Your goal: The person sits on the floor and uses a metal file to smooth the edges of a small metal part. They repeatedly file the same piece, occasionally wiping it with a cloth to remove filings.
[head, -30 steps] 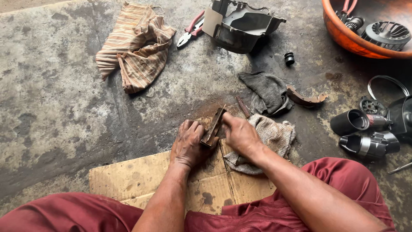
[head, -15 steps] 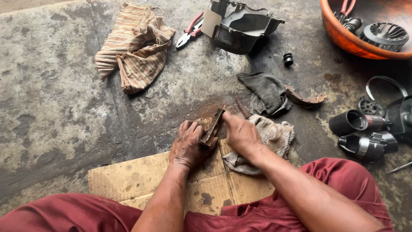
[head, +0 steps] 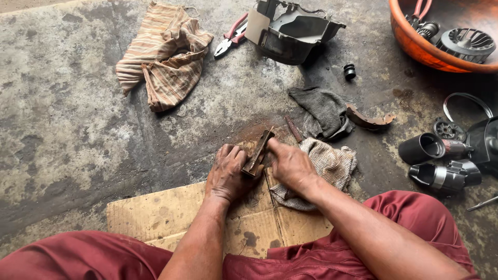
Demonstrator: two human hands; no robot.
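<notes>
Head view: the left hand point(head: 226, 173) clamps a rusty curved metal piece point(head: 258, 153) on edge at the cardboard sheet point(head: 155, 215)'s far edge on the floor, while the right hand point(head: 290, 165) presses its other side, both closed on it. Balanced so narrowly, the piece could tip or slip and scrape fingers, or skid onto the rag point(head: 332, 163) beside it.

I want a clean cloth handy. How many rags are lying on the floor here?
3: a striped rag at upper left, a dark grey rag mid-floor, and a pale rag under the right hand. Others may be out of view.
</notes>
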